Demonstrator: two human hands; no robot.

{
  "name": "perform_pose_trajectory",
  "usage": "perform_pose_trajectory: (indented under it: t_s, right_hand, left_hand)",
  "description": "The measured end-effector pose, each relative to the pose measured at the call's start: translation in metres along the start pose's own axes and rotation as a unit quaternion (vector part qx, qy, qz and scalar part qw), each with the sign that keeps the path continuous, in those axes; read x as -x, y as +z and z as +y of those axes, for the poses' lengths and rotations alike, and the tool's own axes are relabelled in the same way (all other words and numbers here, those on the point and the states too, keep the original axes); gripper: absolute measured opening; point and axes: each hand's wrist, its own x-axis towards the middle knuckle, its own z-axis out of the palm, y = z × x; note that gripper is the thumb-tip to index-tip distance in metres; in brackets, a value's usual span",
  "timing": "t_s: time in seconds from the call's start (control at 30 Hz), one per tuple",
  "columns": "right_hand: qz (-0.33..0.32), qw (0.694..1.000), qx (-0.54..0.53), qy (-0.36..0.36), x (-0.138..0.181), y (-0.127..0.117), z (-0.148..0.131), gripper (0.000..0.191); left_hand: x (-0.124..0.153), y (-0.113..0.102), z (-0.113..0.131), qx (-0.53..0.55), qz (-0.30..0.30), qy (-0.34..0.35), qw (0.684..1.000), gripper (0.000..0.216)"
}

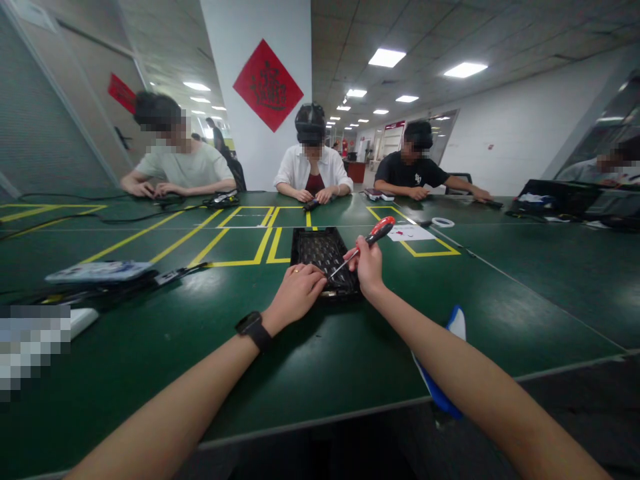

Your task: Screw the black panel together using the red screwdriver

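A black rectangular plastic case [320, 241] lies on the green table, its inside patterned with rows of small shiny cells. My left hand [298, 293] is closed over its near left edge, with the fingertips close to the screwdriver's tip; whether they pinch something small does not show. In my right hand [369, 268] is a screwdriver [382, 228] with a red and black handle. It slants down to the left, and its metal shaft reaches into the near part of the case. The exact spot the tip touches is too small to make out.
Yellow tape lines mark the green table [200, 373]. Left of me lie a phone-like slab [100, 271] and cables. Beyond the case are a white paper [411, 233] and a tape roll [443, 223]. A blue-and-white object [456, 324] sits by my right forearm. Several people sit opposite.
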Motion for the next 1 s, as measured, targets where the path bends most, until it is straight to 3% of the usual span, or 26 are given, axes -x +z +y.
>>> perform_pose_trajectory:
  t_s: [0.37,0.63,0.87,1.0]
  right_hand:
    - [-0.009,1.0,-0.001,0.006,0.001,0.0,0.005,0.032]
    - [-0.042,0.998,0.024,-0.04,0.01,0.005,-0.008,0.03]
    - [-0.094,0.992,0.049,-0.073,0.022,0.01,-0.021,0.028]
    - [-0.14,0.987,0.02,-0.083,0.022,0.011,-0.023,0.025]
  left_hand:
    - [0.001,0.0,-0.002,0.008,0.002,-0.005,1.0,0.042]
    - [-0.008,-0.008,0.012,-0.095,0.063,0.032,0.993,0.027]
    - [-0.015,0.006,0.011,0.011,0.063,-0.022,0.998,0.015]
    - [-0.016,0.009,0.005,0.039,0.076,-0.009,0.996,0.013]
